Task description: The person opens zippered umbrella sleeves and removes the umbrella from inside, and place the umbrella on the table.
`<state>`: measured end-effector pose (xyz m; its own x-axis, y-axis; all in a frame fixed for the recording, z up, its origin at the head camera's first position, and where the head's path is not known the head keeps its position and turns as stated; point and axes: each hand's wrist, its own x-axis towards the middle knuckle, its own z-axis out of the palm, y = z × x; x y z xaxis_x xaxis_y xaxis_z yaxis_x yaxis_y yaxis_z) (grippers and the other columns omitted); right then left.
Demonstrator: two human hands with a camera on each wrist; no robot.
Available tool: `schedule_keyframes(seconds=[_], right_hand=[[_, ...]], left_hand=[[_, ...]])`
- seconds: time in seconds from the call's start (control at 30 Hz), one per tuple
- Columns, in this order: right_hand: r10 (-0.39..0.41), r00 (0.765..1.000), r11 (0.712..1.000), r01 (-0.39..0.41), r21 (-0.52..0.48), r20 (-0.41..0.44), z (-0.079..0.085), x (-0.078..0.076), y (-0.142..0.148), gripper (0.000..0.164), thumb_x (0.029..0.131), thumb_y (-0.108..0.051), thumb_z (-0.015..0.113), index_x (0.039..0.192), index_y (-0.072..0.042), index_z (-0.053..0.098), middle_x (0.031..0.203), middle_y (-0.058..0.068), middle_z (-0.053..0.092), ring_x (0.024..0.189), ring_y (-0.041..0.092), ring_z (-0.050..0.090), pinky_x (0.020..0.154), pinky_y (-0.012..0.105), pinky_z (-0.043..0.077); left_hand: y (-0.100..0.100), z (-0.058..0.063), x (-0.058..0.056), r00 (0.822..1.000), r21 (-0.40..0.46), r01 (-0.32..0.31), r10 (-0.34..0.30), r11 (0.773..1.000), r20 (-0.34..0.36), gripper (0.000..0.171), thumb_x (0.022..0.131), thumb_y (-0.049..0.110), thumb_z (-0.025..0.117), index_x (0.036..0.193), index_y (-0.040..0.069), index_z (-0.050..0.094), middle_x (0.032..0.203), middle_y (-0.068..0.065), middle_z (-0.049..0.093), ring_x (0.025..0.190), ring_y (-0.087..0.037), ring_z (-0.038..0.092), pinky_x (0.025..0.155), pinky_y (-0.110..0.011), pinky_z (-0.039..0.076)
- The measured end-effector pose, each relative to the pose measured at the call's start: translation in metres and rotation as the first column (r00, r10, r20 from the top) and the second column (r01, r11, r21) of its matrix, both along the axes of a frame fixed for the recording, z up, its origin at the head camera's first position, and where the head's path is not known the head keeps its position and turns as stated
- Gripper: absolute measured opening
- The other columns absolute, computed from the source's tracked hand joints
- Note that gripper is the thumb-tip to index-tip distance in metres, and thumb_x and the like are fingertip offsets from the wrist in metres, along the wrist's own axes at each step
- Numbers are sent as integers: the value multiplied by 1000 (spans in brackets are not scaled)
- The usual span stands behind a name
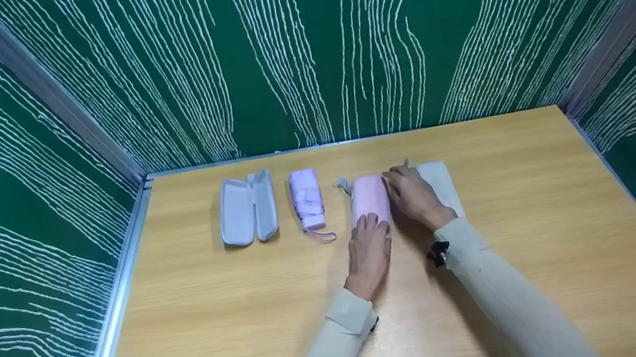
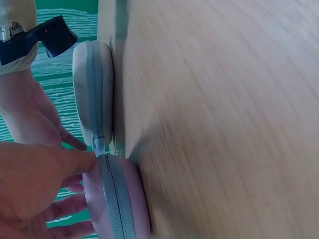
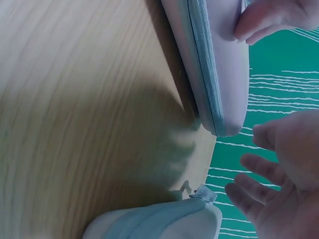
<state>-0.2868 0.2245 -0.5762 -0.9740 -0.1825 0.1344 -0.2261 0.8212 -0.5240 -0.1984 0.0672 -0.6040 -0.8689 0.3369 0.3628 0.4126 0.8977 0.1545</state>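
One pink, rounded oblong zip case lies on the pale wooden table; the left hand grips its near end, apparently steadying it, though how firmly is unclear. At three o'clock, the right hand, fingers spread, clasps nothing beside a whitish-grey zip case.

I wear long pale-beige sleeves with broad cuffs, low in the head view; upper left of the left-wrist view, at my right cuff sits a black angular device, partly silvery.
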Motion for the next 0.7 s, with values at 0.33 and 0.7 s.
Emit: schedule_keyframes(seconds=[0.33, 0.7], right_hand=[[10, 999, 1000, -10, -4, 31, 1, -1, 2, 37, 109, -8, 52, 143, 4, 61, 147, 29, 54, 140, 47, 50, 120, 59, 38], [46, 995, 999, -46, 8, 87, 4, -2, 5, 39, 109, -8, 53, 147, 2, 58, 149, 27, 54, 140, 46, 50, 120, 58, 38]], left_hand=[[-2, 3, 0, 1000, 35, 12, -12, 999, 17, 10, 89, 16, 80, 98, 15, 76, 104, -1, 65, 100, -20, 62, 77, -33, 55], [-5, 8, -3, 995, 0, 8, -8, 1000, 103, 33, 84, 11, 81, 116, 14, 75, 108, -3, 65, 106, -22, 62, 84, -37, 54]])
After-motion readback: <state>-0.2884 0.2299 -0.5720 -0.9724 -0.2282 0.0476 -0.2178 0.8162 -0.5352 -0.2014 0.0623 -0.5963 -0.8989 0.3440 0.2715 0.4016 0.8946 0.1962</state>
